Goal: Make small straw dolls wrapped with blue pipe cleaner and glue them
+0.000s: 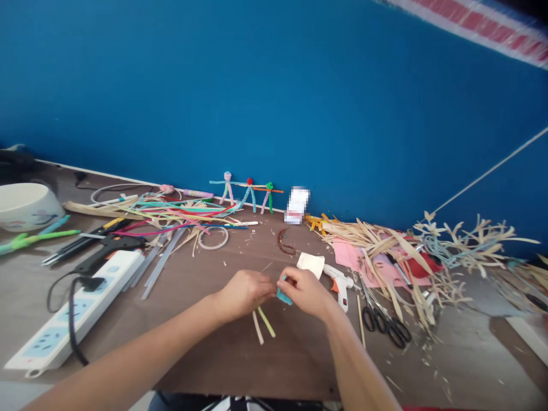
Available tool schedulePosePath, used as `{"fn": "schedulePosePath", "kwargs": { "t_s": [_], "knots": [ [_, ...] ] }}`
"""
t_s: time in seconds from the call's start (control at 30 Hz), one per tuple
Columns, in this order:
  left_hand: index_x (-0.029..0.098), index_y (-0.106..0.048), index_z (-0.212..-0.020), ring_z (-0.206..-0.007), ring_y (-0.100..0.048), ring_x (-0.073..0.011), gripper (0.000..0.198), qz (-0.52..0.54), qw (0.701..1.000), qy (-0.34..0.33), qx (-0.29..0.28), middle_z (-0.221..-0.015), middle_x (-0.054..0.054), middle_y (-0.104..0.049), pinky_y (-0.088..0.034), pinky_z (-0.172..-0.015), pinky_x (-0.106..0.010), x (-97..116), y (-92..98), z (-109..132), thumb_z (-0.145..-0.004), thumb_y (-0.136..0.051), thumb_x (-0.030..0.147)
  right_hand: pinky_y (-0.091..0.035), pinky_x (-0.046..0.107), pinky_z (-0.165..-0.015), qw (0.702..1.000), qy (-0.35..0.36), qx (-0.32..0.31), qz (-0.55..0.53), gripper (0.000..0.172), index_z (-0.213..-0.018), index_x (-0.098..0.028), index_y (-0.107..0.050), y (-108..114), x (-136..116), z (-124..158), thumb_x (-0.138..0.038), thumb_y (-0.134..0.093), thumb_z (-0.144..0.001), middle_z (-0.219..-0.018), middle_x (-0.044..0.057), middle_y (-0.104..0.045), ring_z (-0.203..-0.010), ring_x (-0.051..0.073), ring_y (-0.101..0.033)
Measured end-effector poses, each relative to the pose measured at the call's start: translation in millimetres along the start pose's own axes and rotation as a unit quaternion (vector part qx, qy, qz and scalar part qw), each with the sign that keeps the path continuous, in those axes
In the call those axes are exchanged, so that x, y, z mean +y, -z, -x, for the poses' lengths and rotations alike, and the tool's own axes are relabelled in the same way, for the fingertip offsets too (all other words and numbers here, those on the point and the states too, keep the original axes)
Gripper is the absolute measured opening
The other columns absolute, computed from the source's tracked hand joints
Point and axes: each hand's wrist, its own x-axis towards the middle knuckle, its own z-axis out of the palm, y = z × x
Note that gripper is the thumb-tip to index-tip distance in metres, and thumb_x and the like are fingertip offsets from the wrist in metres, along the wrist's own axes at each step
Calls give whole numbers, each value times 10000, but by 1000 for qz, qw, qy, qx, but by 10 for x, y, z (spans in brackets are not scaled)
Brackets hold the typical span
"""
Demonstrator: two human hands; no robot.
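Observation:
My left hand [248, 290] is closed in a pinch over the middle of the table. From under its fingers stick out a cream strip [257, 328] and a yellow-green strip [266, 323], which look like pipe cleaners; their upper ends are hidden. My right hand [307, 290] pinches a small light-blue piece [283, 294], mostly covered by the fingers, so its kind is unclear. The fingertips of both hands nearly meet. Behind them, against the wall, stand three pipe cleaner figures [250, 197] with outstretched arms.
A white glue gun [340, 285] and black-handled scissors [387, 328] lie right of my hands. Dried strips [368, 237] heap farther right. On the left are a power strip [77, 311], a black glue gun [111, 251], coloured pipe cleaners [188, 208] and a white bowl [28, 205].

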Motion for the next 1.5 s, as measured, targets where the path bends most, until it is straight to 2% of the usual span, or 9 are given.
{"fn": "schedulePosePath", "kwargs": {
  "t_s": [0.07, 0.2, 0.4, 0.57, 0.73, 1.03, 1.23, 1.37, 1.5],
  "knots": [
    [182, -608, -787, -593, -526, -104, 246, 65, 997, 11, 27, -624, -10, -582, -351, -546, -193, 28, 32, 7, -839, -382, 266, -300, 188, -480, 986, -18, 1, -164, 100, -694, -175, -491, -18, 63, -50, -259, -538, -720, -550, -55, -442, -500, 79, -414],
    [179, -632, -815, -565, -512, -89, 236, 163, 980, 77, 82, -619, -10, -585, -361, -547, -176, 96, 46, 8, -827, -412, 265, -308, 165, -449, 907, -52, 40, -417, 145, -698, -170, -481, -171, 95, -96, -247, -598, -663, -552, -67, -432, -468, 55, -389],
    [171, -646, -785, -586, -539, -96, 214, 240, 948, 163, 131, -662, -18, -626, -392, -574, -180, 150, 34, -27, -803, -453, 262, -293, 162, -356, 797, -104, 100, -587, 166, -656, -185, -439, -431, 36, -52, -248, -592, -644, -467, -82, -437, -352, 46, -340],
    [171, -648, -775, -610, -562, -113, 213, 228, 934, 234, 146, -694, -22, -657, -411, -603, -197, 139, 68, -63, -789, -468, 284, -299, 155, -371, 842, -90, 150, -510, 135, -722, -166, -502, -510, 42, 9, -271, -575, -681, -483, -66, -484, -372, 44, -382],
    [191, -655, -792, -679, -580, -129, 211, 197, 941, 255, 106, -750, -22, -666, -406, -630, -200, 107, 38, -57, -789, -463, 281, -272, 168, -351, 896, -122, 132, -406, 135, -721, -150, -511, -531, 48, 40, -269, -556, -674, -454, -55, -508, -324, 48, -376],
    [209, -638, -831, -676, -563, -133, 259, 140, 960, 239, 36, -734, -26, -627, -382, -594, -194, 122, 71, -75, -817, -388, 275, -263, 174, -355, 918, -105, 164, -346, 122, -707, -156, -497, -575, 95, 63, -269, -529, -673, -419, -70, -449, -336, 55, -342],
    [197, -632, -840, -699, -570, -136, 234, 188, 947, 259, 26, -769, -18, -652, -385, -620, -199, 129, 73, -103, -780, -406, 212, -248, 175, -347, 922, -134, 169, -322, 125, -703, -154, -503, -558, 149, 52, -276, -498, -680, -439, -57, -466, -332, 54, -320],
    [207, -641, -797, -683, -582, -140, 226, 156, 943, 294, 23, -767, -14, -668, -381, -594, -203, 130, 74, -126, -772, -419, 241, -302, 185, -414, 941, -72, 179, -278, 73, -705, -155, -524, -548, 113, 83, -193, -473, -670, -512, -38, -483, -421, 73, -382],
    [222, -629, -778, -698, -589, -152, 195, 61, 957, 281, 37, -758, -11, -661, -371, -574, -214, 152, 64, -138, -760, -435, 216, -313, 196, -451, 968, -32, 179, -172, 198, -751, -179, -524, -529, 95, 141, -72, -428, -616, -565, -33, -486, -475, 95, -413]
  ]
}}
